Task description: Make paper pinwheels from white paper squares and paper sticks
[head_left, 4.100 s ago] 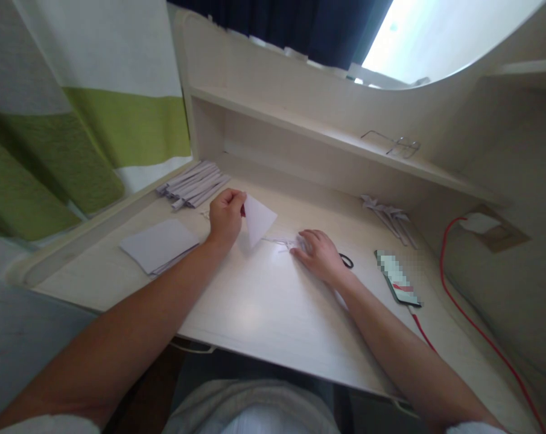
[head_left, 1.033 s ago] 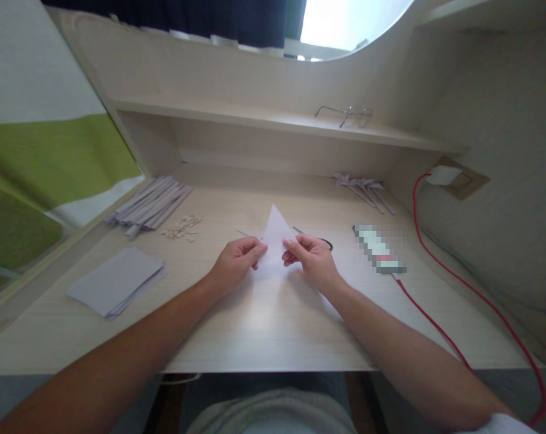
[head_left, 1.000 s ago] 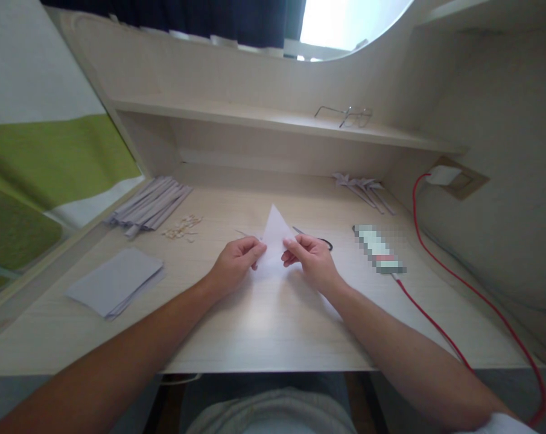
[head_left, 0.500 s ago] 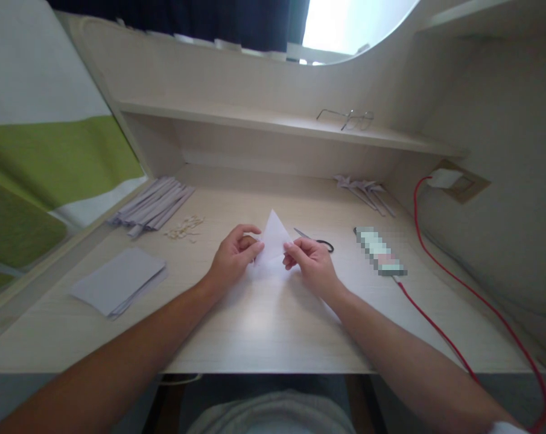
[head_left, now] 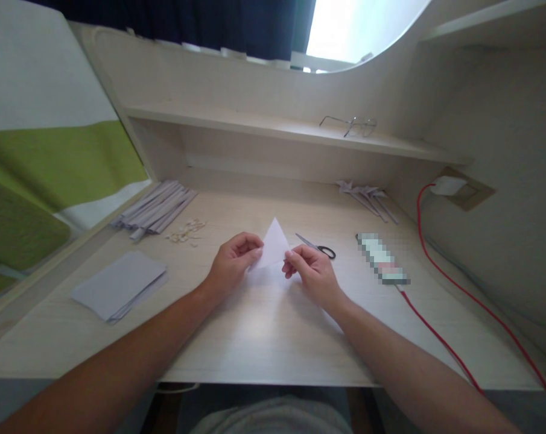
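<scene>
A white sheet of paper (head_left: 274, 246), folded so that one corner points up and away from me, is held between both hands over the middle of the desk. My left hand (head_left: 236, 256) pinches its left edge between thumb and curled fingers. On the right edge, my right hand (head_left: 309, 265) grips the paper with thumb and forefinger, the other fingers bent underneath. Scissors (head_left: 320, 246) with black handles lie just beyond my right hand. Small pale pieces (head_left: 186, 232) are scattered to the left, too small to name.
Rolled paper sticks (head_left: 157, 208) are piled at the back left, with stacked paper sheets (head_left: 119, 286) nearer me. Paper pinwheels (head_left: 367, 196) lie at the back right. A phone (head_left: 382, 258) with a red cable (head_left: 440, 340) rests at right. Glasses (head_left: 354, 125) sit on the shelf (head_left: 254, 123).
The whole view has shifted slightly, with things appearing a little lower. My left fingers have closed in further at the paper's left edge; my right hand keeps its pinch.
</scene>
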The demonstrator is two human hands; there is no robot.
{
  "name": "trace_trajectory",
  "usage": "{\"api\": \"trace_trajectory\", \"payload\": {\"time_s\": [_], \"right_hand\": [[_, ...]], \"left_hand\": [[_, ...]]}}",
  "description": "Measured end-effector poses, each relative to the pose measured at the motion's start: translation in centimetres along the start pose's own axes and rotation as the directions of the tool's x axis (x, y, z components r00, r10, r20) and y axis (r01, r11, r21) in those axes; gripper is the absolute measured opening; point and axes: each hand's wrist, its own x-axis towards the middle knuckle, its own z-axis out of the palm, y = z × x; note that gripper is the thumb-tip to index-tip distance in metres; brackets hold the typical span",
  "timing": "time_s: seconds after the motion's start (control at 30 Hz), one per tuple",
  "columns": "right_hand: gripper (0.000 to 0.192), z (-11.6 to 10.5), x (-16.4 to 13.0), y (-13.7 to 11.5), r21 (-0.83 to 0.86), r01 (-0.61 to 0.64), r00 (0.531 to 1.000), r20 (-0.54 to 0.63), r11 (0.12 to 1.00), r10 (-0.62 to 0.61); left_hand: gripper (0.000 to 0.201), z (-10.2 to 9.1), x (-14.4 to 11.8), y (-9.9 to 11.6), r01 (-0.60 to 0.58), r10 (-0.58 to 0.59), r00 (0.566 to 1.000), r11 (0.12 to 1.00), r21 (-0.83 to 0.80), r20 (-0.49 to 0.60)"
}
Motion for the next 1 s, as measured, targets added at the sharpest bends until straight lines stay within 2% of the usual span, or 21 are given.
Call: {"api": "trace_trajectory", "payload": {"time_s": [0.07, 0.17, 0.23, 0.33, 0.53, 0.73, 1.0], "right_hand": [[0.034, 0.00, -0.15, -0.11, -0.010, 0.015, 1.000, -0.015, 1.000, -0.015], [0.033, 0.00, -0.31, -0.17, -0.018, 0.027, 0.999, -0.029, 0.999, -0.028], [0.032, 0.01, -0.34, -0.09, -0.022, 0.028, 0.999, -0.027, 0.999, -0.029], [0.033, 0.01, -0.29, 0.07, -0.023, 0.026, 0.999, -0.025, 0.999, -0.027], [0.035, -0.21, -0.02, -0.17, 0.005, 0.011, 0.999, -0.042, 1.000, -0.011], [0.046, -0.38, 0.38, -0.04, 0.071, -0.011, 0.999, -0.051, 0.997, 0.014], [0.038, -0.32, 0.36, 0.29, 0.123, -0.044, 0.998, -0.047, 0.991, 0.050]], "left_hand": [[0.024, 0.11, -0.30, 0.06, 0.000, -0.001, 1.000, 0.999, 0.046, 0.014], [0.036, 0.39, -0.80, 0.25, -0.050, 0.047, 0.999, 0.964, 0.261, 0.019], [0.035, 0.54, -1.02, 0.38, -0.084, 0.080, 0.996, 0.915, 0.394, 0.026], [0.029, 0.57, -1.10, 0.47, -0.090, 0.084, 0.996, 0.885, 0.456, 0.034], [0.027, 0.35, -1.04, 0.38, -0.100, 0.077, 0.995, 0.899, 0.427, 0.070], [0.025, 0.37, -1.11, 0.66, -0.108, 0.068, 0.990, 0.925, 0.364, 0.121], [0.020, 0.19, -1.00, 0.77, -0.076, 0.042, 0.991, 0.956, 0.284, 0.123]]}}
